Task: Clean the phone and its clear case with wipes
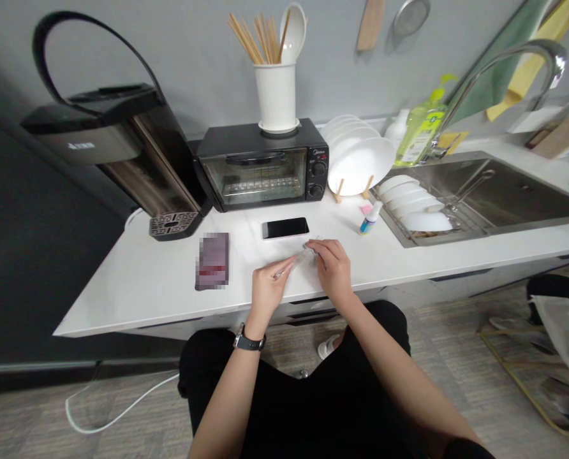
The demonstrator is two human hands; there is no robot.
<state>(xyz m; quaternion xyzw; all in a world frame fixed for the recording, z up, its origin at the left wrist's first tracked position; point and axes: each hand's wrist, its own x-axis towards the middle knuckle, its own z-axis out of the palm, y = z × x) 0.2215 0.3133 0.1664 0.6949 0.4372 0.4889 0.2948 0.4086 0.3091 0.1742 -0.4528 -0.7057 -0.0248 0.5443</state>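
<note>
A transparent, thin piece that looks like a clear phone case (303,256) is held between my two hands, just above the counter's front part. My left hand (269,284) pinches its near-left end. At the far-right end, the fingers of my right hand (333,268) are closed on it; a small greyish bit shows by their tips, too small to name. Just beyond my hands a smartphone (286,228) lies flat with a dark screen. To the left is a purplish, blurred-out packet (212,261). A small spray bottle (370,218) stands to the right.
On the white counter (136,293) stand a tall dark water dispenser (136,159), a toaster oven (260,169) topped with a chopstick holder (277,95), and racked white plates (361,159). Rightward, the steel sink (514,191) holds several bowls (413,201) beside a soap bottle (421,131).
</note>
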